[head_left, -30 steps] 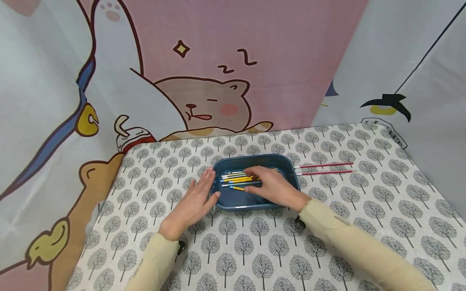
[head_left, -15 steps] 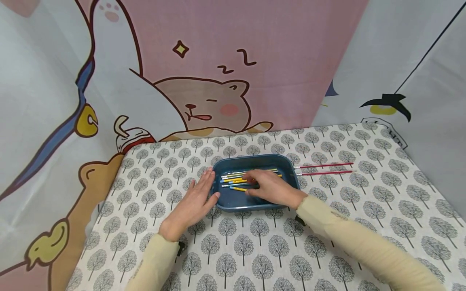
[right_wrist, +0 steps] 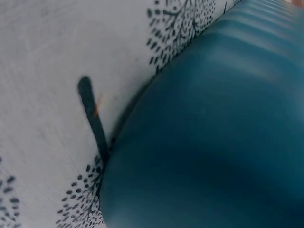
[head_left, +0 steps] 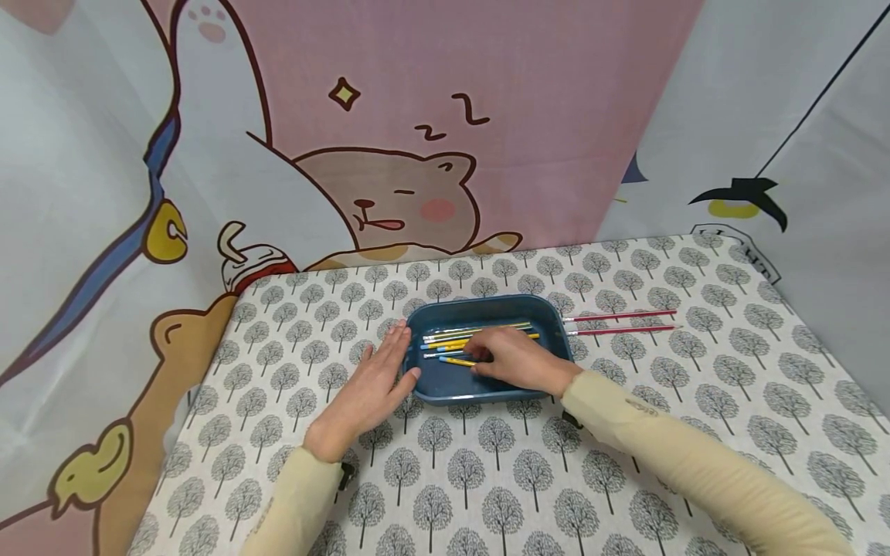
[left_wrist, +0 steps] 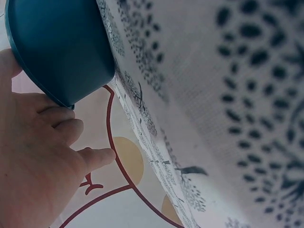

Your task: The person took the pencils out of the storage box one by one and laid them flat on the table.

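Note:
A dark blue tray (head_left: 459, 398) sits on the table and holds several pencils, some yellow with blue ends (head_left: 434, 347), others dark green (head_left: 445, 337). My left hand (head_left: 371, 390) rests against the tray's left end, fingers extended along the rim and thumb at the near corner. In the left wrist view, its fingertips touch the outside of the tray (left_wrist: 61, 42). My right hand (head_left: 518, 359) is inside the tray, bent over the pencils. Its thumb is at the right part of the nearest yellow pencil (head_left: 455, 361); I cannot tell whether it pinches it.
Two red pencils (head_left: 626, 316) lie side by side right of the tray, their silver ends near its rim. A tree-print cloth (head_left: 466, 471) covers the table. Cartoon-printed curtains (head_left: 556, 116) stand behind and at both sides. The right wrist view is mostly the tray's outer wall (right_wrist: 213, 118).
My right hand has shifted slightly right and its thumb has slid back, showing more of the nearest yellow pencil and the pencils behind. The left hand and tray have stayed put.

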Demonstrator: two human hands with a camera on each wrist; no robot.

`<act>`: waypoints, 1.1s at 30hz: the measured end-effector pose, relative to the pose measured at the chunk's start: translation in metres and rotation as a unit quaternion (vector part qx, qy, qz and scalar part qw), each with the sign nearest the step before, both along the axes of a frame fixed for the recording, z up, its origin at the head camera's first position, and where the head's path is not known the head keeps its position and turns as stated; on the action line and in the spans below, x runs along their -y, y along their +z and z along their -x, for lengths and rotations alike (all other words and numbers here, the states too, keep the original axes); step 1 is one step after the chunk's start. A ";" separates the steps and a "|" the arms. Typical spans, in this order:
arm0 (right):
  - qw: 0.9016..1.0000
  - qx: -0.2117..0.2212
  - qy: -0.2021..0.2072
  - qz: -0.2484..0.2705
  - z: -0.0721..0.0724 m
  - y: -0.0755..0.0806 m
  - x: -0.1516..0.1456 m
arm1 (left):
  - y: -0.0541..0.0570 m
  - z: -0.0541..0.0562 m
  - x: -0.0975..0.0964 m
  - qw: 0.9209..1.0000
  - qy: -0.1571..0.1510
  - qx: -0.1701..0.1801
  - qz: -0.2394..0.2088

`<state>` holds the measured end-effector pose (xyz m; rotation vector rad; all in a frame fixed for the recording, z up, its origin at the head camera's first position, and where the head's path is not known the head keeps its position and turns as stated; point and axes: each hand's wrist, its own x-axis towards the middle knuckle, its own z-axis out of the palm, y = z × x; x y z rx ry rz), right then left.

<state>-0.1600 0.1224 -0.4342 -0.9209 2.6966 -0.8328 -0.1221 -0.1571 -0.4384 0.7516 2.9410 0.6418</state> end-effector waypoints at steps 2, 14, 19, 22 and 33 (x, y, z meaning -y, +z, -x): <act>1.000 0.006 -0.003 -0.003 0.000 0.000 0.000 | 0.000 0.000 0.000 1.000 0.000 0.001 0.000; 1.000 0.019 0.006 -0.015 0.001 -0.001 0.000 | 0.000 0.000 -0.001 1.000 0.000 0.002 -0.003; 1.000 0.003 0.019 -0.017 0.002 -0.002 0.000 | 0.001 0.000 -0.001 1.000 0.001 0.001 -0.004; 0.999 -0.008 0.027 -0.023 0.003 -0.003 0.000 | 0.000 0.000 0.000 1.000 0.002 0.000 -0.004; 0.999 -0.020 0.026 -0.031 0.001 -0.002 -0.001 | 0.002 -0.001 0.000 1.000 0.000 0.002 -0.005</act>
